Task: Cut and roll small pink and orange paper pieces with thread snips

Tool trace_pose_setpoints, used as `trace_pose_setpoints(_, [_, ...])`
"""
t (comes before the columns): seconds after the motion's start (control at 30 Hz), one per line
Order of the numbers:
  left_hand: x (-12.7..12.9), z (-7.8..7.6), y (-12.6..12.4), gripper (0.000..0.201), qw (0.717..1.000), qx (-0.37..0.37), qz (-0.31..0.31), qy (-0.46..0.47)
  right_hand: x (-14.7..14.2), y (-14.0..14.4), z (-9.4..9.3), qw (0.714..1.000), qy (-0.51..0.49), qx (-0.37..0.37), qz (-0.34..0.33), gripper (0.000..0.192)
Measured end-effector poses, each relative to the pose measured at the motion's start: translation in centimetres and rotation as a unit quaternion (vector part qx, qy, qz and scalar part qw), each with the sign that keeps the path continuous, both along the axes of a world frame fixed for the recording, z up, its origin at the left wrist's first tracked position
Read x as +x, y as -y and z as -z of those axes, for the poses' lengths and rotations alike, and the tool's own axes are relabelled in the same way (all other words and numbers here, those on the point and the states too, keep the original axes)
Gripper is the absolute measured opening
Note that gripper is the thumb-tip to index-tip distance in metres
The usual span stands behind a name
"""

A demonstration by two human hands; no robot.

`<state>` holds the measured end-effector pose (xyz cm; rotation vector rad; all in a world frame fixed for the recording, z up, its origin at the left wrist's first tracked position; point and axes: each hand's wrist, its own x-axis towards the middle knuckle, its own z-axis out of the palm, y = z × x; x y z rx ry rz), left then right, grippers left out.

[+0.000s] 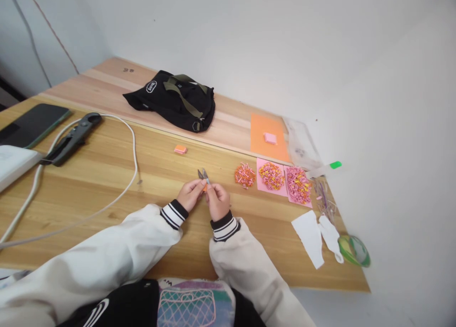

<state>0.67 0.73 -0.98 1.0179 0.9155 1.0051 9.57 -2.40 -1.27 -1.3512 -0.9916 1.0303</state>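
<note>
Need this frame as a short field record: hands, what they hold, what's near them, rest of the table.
left hand: pinches small orange piece together with the right
right hand: grips small snips, blades pointing away
nearest: orange paper pile to the right
further right: two more piles on pink sheets
table: black bag, orange sheet, white cable, phone, tape roll

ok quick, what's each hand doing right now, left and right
Left hand: closed, pinching a small orange piece together with the right.
Right hand: closed on small metal snips, blades pointing up and away.
</note>
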Motion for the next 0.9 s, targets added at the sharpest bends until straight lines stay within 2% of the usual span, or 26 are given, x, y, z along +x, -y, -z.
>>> trace_pose_setpoints(0.23, [-0.55,0.86,-0.27,0.046,0.996,0.056,0.013,-0.071,0.22,-0.05,0.37,1.000,0.024,0.011,0.007,0.027])
trace_pose_setpoints(0.43, [-0.67,0.82,-0.38,0.045,0.994,0.070,0.020,-0.087,0.32,-0.10,0.33,1.000,0.020,0.007,0.001,0.027])
trace_pose_setpoints(0.73, [-0.71,0.54,-0.38,0.046,0.994,0.061,0.032,-0.080,0.30,-0.10,-0.13,1.000,-0.008,-0.004,-0.003,0.028])
trace_pose_setpoints(0.9, [-0.74,0.28,-0.54,0.048,0.998,0.044,0.024,-0.035,0.35,-0.18,-0.19,0.999,-0.031,-0.009,0.001,0.027])
